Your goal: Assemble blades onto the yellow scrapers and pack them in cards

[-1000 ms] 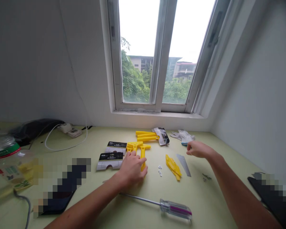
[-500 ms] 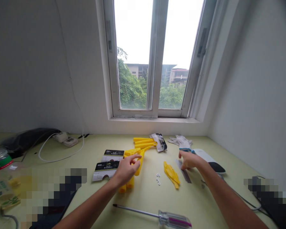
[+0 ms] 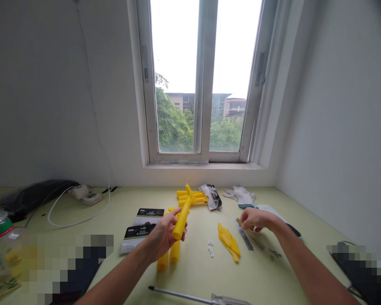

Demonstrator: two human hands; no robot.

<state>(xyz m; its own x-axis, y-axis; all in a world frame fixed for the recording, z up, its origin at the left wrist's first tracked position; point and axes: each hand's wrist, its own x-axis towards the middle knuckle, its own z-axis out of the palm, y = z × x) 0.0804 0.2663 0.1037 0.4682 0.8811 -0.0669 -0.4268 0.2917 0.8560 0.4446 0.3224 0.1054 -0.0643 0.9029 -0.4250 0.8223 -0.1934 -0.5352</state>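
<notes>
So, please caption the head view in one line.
Left hand grips a yellow plastic handle; right hand above a metal blade.

The left hand (image 3: 161,237) hides part of the yellow plastic piece (image 3: 181,219); the bottom edge cuts off the screwdriver (image 3: 184,295) at 6 o'clock. A pixelated patch (image 3: 63,262) at 8 o'clock and another pixelated patch (image 3: 358,267) at 4 o'clock mask things (unreadable), and the small nuts (image 3: 210,249) show no detail.

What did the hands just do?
The left hand lifted the yellow scraper off the table and holds it tilted up. The right hand came down to the top of the metal strip. The small nuts and gloves stayed put.
</notes>
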